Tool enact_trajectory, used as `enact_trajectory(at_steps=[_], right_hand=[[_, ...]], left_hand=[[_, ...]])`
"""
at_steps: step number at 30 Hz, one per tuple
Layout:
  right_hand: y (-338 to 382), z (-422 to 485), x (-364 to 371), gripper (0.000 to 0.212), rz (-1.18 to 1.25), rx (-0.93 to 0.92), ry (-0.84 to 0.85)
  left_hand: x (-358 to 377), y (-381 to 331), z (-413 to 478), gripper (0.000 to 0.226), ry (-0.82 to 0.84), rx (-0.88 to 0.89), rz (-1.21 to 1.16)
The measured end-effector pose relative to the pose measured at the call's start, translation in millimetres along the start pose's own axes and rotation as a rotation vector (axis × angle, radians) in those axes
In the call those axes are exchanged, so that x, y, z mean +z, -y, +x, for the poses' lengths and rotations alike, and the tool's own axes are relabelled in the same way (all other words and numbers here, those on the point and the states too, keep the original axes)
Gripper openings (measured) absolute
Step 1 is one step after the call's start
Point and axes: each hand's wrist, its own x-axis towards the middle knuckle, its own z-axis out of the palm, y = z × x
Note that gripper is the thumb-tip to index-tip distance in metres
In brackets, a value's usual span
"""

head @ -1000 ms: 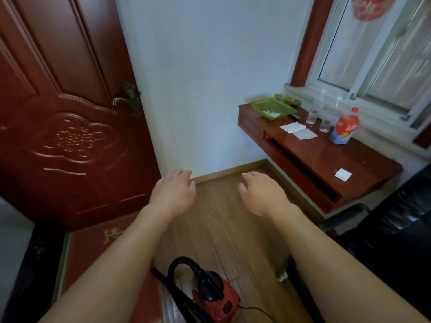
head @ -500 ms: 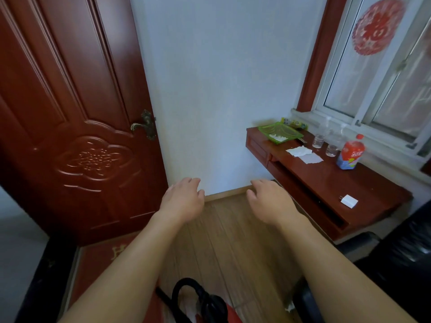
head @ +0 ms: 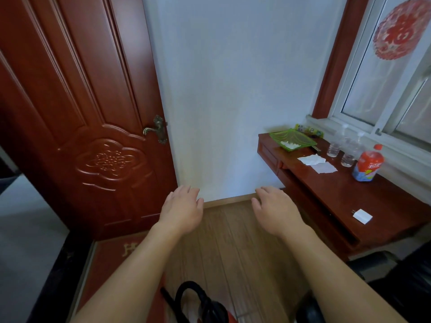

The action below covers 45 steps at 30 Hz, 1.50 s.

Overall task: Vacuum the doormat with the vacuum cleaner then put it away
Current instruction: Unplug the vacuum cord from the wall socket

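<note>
A red doormat (head: 109, 259) with gold lettering lies on the floor at the lower left, in front of the open door; my left forearm covers part of it. The vacuum cleaner (head: 200, 304), red with a black hose loop, sits on the wood floor at the bottom edge, mostly cut off. My left hand (head: 182, 209) and my right hand (head: 275, 210) are stretched out palm down above the floor, fingers relaxed, holding nothing. Both hover well above the vacuum.
A dark red door (head: 88, 127) stands open at left, its brass handle (head: 156, 130) facing me. A red wooden shelf-desk (head: 338, 197) at right carries a green tray, tissues, bottles and a white charger. A black chair (head: 396, 287) fills the lower right corner.
The view has tilted upward, so the vacuum cleaner has slid to the bottom edge and more wall and window show. Both hands stay outstretched and empty.
</note>
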Motion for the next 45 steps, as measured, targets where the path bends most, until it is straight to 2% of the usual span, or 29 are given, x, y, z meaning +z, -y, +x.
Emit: enact_trajectory(at_steps=[16,27,45], right_hand=[[-23.5,-13.1,5.9,0.044,-0.027,-0.04,0.07],[10.8,-35.8,6.2,0.047,-0.085,0.089,0.055],[81.9,-112.7,1.4,0.044,-0.079,0.472,0.003]], left_hand=[[10.4,-22.2,-16.6,0.048,0.05,-0.032,0.004],[8.7,-0.2,-2.3,0.046,0.063,0.152,-0.003],[17.0,33.2,-12.4,0.046,0.154,0.506,-0.083]])
